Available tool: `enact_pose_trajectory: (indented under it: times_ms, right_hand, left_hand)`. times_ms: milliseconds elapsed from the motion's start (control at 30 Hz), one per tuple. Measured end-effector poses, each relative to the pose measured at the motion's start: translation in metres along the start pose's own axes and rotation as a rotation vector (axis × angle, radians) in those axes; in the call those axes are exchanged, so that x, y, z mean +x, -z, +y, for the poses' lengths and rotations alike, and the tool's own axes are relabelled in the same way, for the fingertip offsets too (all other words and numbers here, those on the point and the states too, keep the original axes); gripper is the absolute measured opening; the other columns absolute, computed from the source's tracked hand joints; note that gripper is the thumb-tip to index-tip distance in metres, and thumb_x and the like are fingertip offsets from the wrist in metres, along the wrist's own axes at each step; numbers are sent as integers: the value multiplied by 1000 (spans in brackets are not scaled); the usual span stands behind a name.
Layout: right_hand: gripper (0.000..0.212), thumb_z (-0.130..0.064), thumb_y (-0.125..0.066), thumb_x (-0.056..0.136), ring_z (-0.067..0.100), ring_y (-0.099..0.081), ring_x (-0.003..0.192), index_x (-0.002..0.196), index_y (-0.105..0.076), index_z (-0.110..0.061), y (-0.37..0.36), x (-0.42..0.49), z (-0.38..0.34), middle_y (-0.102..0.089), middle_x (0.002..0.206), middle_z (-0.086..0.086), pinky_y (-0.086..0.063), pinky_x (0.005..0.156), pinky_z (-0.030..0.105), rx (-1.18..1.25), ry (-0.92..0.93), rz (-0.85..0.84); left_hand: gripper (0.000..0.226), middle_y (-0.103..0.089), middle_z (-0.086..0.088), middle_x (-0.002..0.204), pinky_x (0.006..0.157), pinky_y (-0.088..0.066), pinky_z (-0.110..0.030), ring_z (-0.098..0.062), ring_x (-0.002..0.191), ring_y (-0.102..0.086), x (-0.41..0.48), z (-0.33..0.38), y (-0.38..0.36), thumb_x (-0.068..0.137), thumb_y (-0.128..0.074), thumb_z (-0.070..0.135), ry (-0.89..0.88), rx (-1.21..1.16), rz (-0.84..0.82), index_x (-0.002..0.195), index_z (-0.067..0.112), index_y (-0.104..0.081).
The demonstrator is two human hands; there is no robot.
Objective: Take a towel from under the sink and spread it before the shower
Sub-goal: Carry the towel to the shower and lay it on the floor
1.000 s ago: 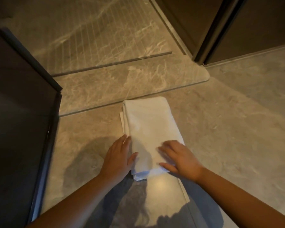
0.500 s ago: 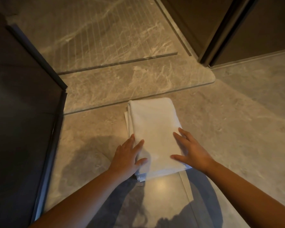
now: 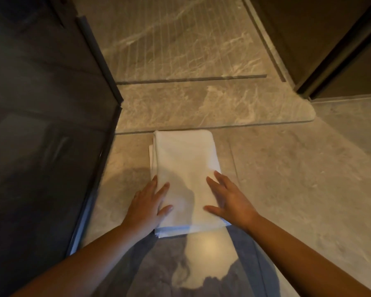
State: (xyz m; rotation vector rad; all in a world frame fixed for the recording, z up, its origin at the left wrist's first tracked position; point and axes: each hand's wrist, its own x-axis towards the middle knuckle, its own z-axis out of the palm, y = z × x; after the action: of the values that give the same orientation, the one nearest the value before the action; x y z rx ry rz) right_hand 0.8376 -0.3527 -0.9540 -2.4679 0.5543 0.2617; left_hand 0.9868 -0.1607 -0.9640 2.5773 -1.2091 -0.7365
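Note:
A white towel [image 3: 185,168] lies folded into a long rectangle on the grey stone floor, its far end touching the raised shower threshold [image 3: 212,106]. My left hand [image 3: 149,205] rests flat on the towel's near left edge, fingers spread. On the near right part of the towel, my right hand [image 3: 228,200] also lies flat with fingers apart. Neither hand grips the cloth. The shower floor [image 3: 180,43] with its ribbed lines lies beyond the threshold.
A dark glass shower panel [image 3: 41,125] stands close on the left, its edge near my left arm. Dark door frames [image 3: 330,50] rise at the top right. Grey floor [image 3: 308,189] stretches to the right of the towel.
Both hands have slid a little farther up onto the towel and flattened out. The right hand's fingers, curled a second ago, are now spread. The towel has stayed folded in place.

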Motion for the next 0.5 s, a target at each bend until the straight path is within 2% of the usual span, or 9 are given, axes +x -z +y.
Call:
enact_pose_trajectory:
  times_ms: [333, 500]
  right_hand:
    - [80, -42, -63, 81, 27, -23, 138, 143, -19, -18, -20, 22, -43, -10, 154, 12, -26, 112, 36, -28, 84, -25]
    - [80, -46, -63, 80, 26, -22, 138, 143, -20, -21, -24, 20, -43, -10, 154, 10, -30, 110, 37, -44, 69, -12]
  left_hand:
    - [61, -1, -3, 156, 112, -21, -35, -22, 141, -11, -23, -41, 15, 90, -47, 45, 120, -75, 25, 143, 30, -21]
    - [65, -15, -6, 153, 107, -29, -37, -23, 138, -19, -27, -43, 14, 86, -57, 43, 175, -187, 102, 141, 29, -26]
